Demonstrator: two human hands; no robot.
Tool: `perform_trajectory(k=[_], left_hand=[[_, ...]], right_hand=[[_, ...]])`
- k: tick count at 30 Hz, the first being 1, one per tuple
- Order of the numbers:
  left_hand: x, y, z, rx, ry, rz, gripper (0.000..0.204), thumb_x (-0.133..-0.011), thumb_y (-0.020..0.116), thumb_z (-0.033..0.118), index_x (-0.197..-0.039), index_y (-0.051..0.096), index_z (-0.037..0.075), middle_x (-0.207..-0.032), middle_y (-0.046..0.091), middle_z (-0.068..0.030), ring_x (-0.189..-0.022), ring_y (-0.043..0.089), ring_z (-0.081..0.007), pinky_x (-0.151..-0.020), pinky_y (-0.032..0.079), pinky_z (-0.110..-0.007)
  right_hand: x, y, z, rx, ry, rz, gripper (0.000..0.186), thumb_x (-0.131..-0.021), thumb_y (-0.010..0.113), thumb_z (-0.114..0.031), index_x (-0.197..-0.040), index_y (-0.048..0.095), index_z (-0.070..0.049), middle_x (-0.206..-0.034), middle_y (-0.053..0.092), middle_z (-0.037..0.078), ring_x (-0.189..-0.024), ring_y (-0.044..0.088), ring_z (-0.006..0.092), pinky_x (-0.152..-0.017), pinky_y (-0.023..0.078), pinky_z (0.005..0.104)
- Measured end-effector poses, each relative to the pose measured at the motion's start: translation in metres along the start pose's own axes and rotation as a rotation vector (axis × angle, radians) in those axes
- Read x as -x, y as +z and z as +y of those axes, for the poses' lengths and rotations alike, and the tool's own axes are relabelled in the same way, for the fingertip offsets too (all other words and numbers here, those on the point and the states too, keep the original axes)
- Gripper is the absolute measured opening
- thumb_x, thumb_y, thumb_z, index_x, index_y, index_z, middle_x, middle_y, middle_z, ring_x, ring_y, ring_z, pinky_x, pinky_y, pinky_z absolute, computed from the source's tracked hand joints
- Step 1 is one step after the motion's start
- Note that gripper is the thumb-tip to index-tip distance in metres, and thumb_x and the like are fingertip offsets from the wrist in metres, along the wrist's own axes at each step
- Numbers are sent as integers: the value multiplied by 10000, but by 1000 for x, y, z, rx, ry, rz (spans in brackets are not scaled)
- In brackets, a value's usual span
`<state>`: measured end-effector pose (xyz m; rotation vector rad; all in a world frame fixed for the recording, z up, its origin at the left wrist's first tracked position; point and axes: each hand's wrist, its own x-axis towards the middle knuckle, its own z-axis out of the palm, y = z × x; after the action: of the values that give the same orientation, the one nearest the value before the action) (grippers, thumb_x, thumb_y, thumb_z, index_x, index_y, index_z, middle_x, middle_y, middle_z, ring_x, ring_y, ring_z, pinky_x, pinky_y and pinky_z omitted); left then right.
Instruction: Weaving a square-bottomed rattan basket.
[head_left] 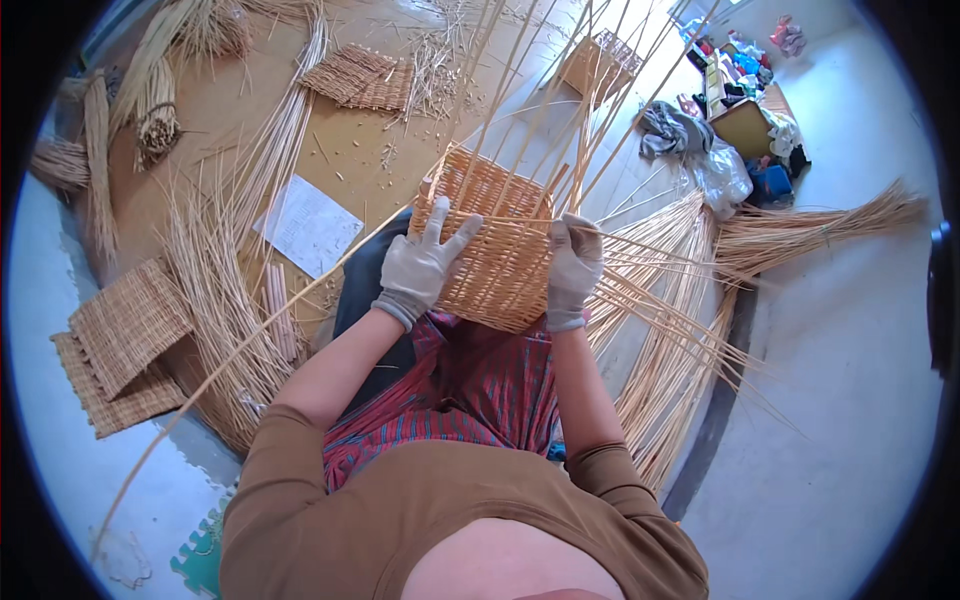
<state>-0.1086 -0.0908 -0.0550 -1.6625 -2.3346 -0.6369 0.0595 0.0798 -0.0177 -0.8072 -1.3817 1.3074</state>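
Observation:
A square wicker basket (495,275), partly woven, is tilted over my lap, with long upright reeds rising from it. My left hand (422,258), in a pale glove, lies on the basket's left front near a horizontal reed, its visible fingers spread. My right hand (573,265), gloved too, is closed on reeds at the basket's right upper edge, fingertips curled. A long reed stretches from the basket toward the lower left.
Loose reed bundles (660,380) lie right and left, with woven mats (130,330), a paper sheet (308,225) and scraps on the board at left. Ahead are a cardboard box (590,70) and a cluttered bench (740,120) with bags.

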Motion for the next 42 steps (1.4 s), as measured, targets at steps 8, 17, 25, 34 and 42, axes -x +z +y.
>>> perform_trajectory(k=[8, 17, 25, 34, 42], left_hand=[[-9, 4, 9, -67, -70, -54, 813, -912, 763, 374, -1635, 398, 435, -1474, 529, -114, -935, 701, -257, -789, 556, -409], [-40, -2, 54, 217, 153, 214, 700, -928, 727, 281, -1590, 498, 284, -1390, 569, -137, -1021, 678, -307, -889, 518, -463], [-53, 22, 106, 15, -6, -54, 708, -946, 660, 176, -1596, 461, 375, -1206, 536, -108, -818, 680, -288, -741, 590, -439], [-22, 33, 77, 802, -57, 176, 401, -954, 720, 187, -1347, 646, 196, -1361, 585, -106, -1063, 685, -255, -877, 575, -424], [-3, 28, -35, 927, -355, 294, 719, -930, 812, 150, -1563, 474, 119, -1574, 458, -124, -1494, 407, -241, -1219, 364, -390]], right_hand=[[-84, 92, -61, 792, -812, -234, 506, -996, 621, -63, -1500, 575, -74, -1236, 699, 117, -1018, 692, 162, -892, 564, 308], [-5, -36, -29, 330, -111, 50, 312, -1072, 590, -102, -1378, 627, -51, -1131, 698, 117, -1051, 693, 198, -961, 557, 379], [-57, -44, -61, 126, -298, -22, 504, -1028, 617, -25, -1521, 564, -112, -1205, 665, 141, -1029, 698, 196, -866, 600, 372], [61, -35, -16, 316, -198, -105, 396, -982, 580, 97, -1324, 678, -78, -1110, 747, 90, -1029, 725, 210, -891, 595, 330], [102, 158, -38, 629, -869, -1065, 431, -881, 723, -115, -1307, 721, -181, -1120, 693, 144, -1043, 650, 356, -933, 504, 495]])
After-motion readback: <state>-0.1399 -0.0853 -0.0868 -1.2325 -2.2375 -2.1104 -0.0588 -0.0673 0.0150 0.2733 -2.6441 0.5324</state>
